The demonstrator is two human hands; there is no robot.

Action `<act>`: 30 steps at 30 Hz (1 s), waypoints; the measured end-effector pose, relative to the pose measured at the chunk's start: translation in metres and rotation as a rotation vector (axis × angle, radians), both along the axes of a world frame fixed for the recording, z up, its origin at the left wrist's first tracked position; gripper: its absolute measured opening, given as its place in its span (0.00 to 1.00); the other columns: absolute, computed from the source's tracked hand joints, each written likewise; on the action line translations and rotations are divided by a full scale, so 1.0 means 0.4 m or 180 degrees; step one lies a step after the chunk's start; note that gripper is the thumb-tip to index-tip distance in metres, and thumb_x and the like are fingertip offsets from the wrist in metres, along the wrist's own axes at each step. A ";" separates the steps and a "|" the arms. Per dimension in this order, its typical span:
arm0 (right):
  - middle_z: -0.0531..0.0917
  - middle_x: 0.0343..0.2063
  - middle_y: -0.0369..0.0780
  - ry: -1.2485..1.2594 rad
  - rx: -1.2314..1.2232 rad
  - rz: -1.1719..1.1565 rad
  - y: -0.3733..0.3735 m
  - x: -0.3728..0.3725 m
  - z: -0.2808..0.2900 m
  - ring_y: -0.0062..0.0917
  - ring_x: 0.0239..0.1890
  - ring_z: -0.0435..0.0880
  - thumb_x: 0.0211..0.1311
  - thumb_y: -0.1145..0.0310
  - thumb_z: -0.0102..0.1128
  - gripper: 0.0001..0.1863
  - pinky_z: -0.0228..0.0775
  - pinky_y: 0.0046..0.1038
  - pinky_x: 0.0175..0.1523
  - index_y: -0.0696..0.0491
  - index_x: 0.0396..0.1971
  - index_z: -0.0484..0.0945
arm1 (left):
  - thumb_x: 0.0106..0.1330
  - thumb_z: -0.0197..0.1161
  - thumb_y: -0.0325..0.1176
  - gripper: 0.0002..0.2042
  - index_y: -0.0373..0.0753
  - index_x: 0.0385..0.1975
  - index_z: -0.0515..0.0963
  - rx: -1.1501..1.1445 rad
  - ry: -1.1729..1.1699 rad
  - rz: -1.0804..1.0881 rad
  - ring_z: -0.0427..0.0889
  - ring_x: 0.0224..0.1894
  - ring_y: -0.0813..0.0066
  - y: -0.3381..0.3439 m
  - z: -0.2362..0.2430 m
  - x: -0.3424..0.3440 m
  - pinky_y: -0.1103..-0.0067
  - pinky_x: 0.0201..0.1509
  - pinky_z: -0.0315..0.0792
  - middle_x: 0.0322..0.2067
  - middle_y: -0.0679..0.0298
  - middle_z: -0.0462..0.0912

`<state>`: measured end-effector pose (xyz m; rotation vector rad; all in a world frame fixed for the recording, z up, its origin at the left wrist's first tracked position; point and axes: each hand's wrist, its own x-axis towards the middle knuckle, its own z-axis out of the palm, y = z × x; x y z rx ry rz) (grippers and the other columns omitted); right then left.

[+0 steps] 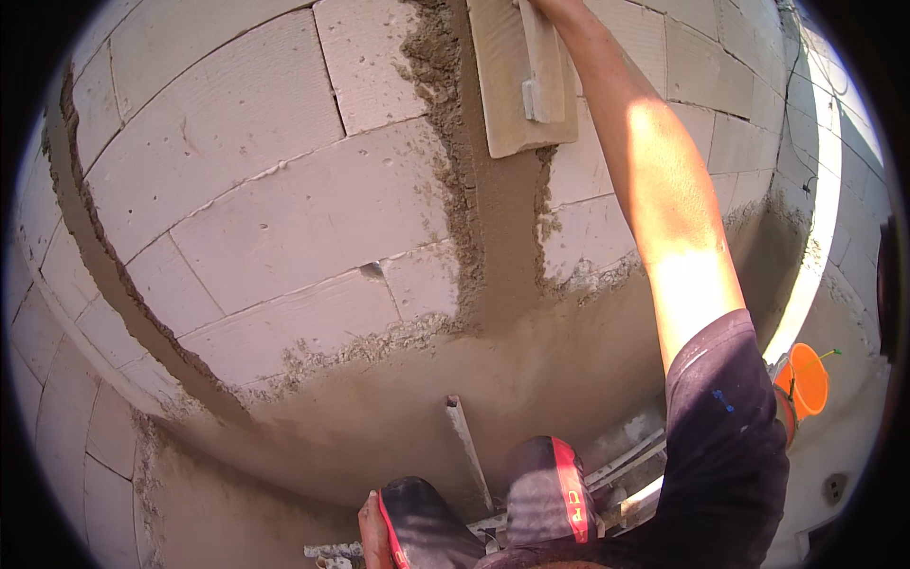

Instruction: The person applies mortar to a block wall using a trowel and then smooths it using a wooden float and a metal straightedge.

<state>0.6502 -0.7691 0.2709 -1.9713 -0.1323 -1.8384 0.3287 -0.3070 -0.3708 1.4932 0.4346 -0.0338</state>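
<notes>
Head view: float point(507, 104) against wall point(332, 213)

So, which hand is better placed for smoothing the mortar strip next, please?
Probably the right hand: though mostly cropped, it is at the float over the mortar strip. The left hand is down by the left leg.

Dressed in a dark short-sleeved shirt point(725, 474), smudged paler near the hem of the right sleeve point(720, 368) and marked with a small bright-blue patch point(723, 400); clad below in black trousers point(427, 512) with red side stripes point(571, 479) printed with light lettering point(575, 499); bare at left hand point(374, 531) and right forearm point(664, 180).
</notes>
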 end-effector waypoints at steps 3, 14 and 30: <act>0.84 0.35 0.57 -0.0530 -0.0525 0.0228 0.037 -0.011 -0.055 0.49 0.42 0.85 0.67 0.51 0.53 0.24 0.74 0.45 0.44 0.61 0.41 0.81 | 0.78 0.44 0.45 0.24 0.27 0.48 0.80 0.0152 0.0058 0.0068 0.80 0.46 0.74 -0.013 0.038 0.014 0.77 0.53 0.71 0.43 0.59 0.84; 0.80 0.25 0.56 0.1965 0.0870 0.0691 0.170 -0.338 -1.406 0.56 0.31 0.81 0.62 0.59 0.65 0.21 0.71 0.50 0.35 0.60 0.39 0.67 | 0.78 0.46 0.46 0.26 0.26 0.56 0.75 0.0073 0.0010 -0.0168 0.79 0.53 0.70 -0.006 0.053 0.027 0.76 0.61 0.69 0.50 0.54 0.82; 0.78 0.17 0.39 0.3106 0.2107 -0.2205 -0.460 -1.213 -1.026 0.23 0.18 0.80 0.65 0.49 0.60 0.26 0.71 0.32 0.29 0.63 0.30 0.78 | 0.54 0.71 0.61 0.52 0.25 0.68 0.59 0.2923 -0.0264 -0.2035 0.71 0.65 0.49 -0.358 0.114 0.459 0.65 0.68 0.65 0.63 0.37 0.68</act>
